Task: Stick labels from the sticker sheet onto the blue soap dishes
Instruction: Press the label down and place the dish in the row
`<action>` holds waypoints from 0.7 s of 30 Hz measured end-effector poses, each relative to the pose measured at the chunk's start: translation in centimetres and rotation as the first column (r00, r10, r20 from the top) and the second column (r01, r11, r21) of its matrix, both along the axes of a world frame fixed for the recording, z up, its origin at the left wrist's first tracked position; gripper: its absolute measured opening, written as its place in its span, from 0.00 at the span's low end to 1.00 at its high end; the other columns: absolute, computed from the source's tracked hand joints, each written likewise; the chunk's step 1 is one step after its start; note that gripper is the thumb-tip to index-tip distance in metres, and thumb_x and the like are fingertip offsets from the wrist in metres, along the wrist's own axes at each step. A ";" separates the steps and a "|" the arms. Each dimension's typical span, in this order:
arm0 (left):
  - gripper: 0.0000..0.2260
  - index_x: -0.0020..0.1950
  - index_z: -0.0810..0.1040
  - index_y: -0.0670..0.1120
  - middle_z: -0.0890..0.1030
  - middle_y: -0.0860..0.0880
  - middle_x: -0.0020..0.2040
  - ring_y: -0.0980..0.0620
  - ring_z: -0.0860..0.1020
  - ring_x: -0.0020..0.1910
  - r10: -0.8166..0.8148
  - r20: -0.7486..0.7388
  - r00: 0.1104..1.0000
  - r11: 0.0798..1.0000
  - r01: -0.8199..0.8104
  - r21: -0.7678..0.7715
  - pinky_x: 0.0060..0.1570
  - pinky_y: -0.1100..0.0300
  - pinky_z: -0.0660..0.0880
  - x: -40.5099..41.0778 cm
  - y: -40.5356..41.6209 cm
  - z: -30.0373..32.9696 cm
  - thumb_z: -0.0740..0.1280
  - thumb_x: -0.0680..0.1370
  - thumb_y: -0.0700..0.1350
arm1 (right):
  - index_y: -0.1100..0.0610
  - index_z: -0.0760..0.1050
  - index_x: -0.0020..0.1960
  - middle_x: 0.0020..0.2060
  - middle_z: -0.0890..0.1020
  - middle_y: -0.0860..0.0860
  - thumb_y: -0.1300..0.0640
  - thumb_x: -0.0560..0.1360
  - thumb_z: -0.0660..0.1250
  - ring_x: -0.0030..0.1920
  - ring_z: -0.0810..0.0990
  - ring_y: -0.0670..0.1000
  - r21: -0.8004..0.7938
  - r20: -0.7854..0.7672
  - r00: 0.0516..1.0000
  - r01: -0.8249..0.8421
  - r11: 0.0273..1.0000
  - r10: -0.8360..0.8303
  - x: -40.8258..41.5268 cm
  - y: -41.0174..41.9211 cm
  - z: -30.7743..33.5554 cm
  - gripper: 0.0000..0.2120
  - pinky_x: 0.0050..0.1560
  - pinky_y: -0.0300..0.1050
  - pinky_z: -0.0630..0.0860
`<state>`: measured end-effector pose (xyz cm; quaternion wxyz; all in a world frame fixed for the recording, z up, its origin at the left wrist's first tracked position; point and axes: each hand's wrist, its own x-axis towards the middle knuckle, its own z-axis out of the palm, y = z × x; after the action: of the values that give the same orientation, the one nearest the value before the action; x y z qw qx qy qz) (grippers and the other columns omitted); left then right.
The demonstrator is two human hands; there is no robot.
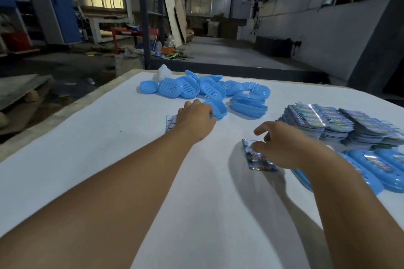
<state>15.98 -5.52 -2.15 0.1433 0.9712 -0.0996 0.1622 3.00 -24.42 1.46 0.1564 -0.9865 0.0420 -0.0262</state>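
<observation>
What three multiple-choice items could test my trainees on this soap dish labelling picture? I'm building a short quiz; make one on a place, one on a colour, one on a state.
1. Where does the tall stack of glossy printed sticker sheets lie?
A. right side of the white table
B. on the floor
C. left edge

2. What colour is the pile of oval plastic soap dishes?
A. red
B. blue
C. green

3. What is the left hand doing?
A. resting flat on bare table
B. hanging off the table
C. gripping a soap dish

Key: 1 A, the stack sits beyond the right hand; 2 B, all are light blue; 3 C, its fingers curl round the dish's edge.
</observation>
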 end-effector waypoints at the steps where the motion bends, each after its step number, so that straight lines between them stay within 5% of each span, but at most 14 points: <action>1: 0.11 0.59 0.79 0.55 0.77 0.48 0.57 0.50 0.68 0.50 0.006 0.021 1.000 1.000 -0.006 -0.020 0.51 0.54 0.68 0.1 0.1 -0.2 0.64 0.80 0.56 | 0.48 0.73 0.70 0.55 0.75 0.47 0.46 0.78 0.66 0.52 0.74 0.50 0.002 -0.002 1.000 -0.002 1.000 0.002 0.0 0.0 0.0 0.21 0.51 0.44 0.69; 8: 0.12 0.60 0.77 0.52 0.83 0.49 0.55 0.48 0.79 0.52 -0.001 0.048 0.999 0.964 0.013 -0.266 0.53 0.51 0.77 -3.0 0.6 0.9 0.61 0.83 0.56 | 0.48 0.71 0.71 0.56 0.77 0.46 0.45 0.77 0.67 0.55 0.76 0.50 0.053 0.101 0.995 -0.007 0.999 0.002 0.0 0.5 -0.2 0.23 0.51 0.45 0.71; 11: 0.11 0.53 0.77 0.52 0.85 0.52 0.47 0.56 0.82 0.45 -0.114 0.004 0.993 0.803 0.095 -0.589 0.43 0.55 0.80 -5.8 1.3 2.0 0.59 0.83 0.56 | 0.46 0.65 0.75 0.64 0.76 0.49 0.44 0.76 0.70 0.58 0.76 0.51 0.119 0.262 0.964 -0.069 0.991 0.035 0.3 1.4 -0.5 0.30 0.54 0.45 0.70; 14: 0.11 0.48 0.76 0.56 0.85 0.58 0.39 0.62 0.79 0.31 -0.204 -0.120 0.972 0.617 0.033 -0.786 0.24 0.67 0.70 -8.6 1.8 3.0 0.58 0.83 0.57 | 0.43 0.61 0.76 0.69 0.73 0.48 0.41 0.72 0.74 0.65 0.75 0.51 0.212 0.356 0.928 -0.195 0.958 0.110 0.2 2.6 -0.8 0.37 0.63 0.48 0.72; 18: 0.13 0.53 0.80 0.53 0.87 0.55 0.42 0.54 0.72 0.36 -0.319 -0.296 0.900 0.413 -0.149 -0.898 0.36 0.58 0.68 -10.3 2.8 2.8 0.58 0.83 0.57 | 0.42 0.67 0.73 0.64 0.77 0.43 0.40 0.72 0.75 0.60 0.78 0.46 0.290 0.392 0.908 -0.273 0.917 0.147 0.1 3.5 -0.8 0.33 0.62 0.50 0.77; 21: 0.13 0.54 0.80 0.52 0.87 0.55 0.42 0.54 0.70 0.36 -0.329 -0.362 0.872 0.382 -0.227 -0.896 0.37 0.59 0.68 -10.7 3.3 2.6 0.59 0.84 0.56 | 0.43 0.71 0.71 0.62 0.78 0.42 0.40 0.71 0.75 0.55 0.80 0.44 0.367 0.364 0.924 -0.258 0.894 0.117 0.2 3.4 -0.9 0.32 0.60 0.51 0.79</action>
<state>5.32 -2.19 0.44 0.6825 0.7278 0.0157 -0.0645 3.19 -21.07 0.58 0.3655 -0.9123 -0.0771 -0.1676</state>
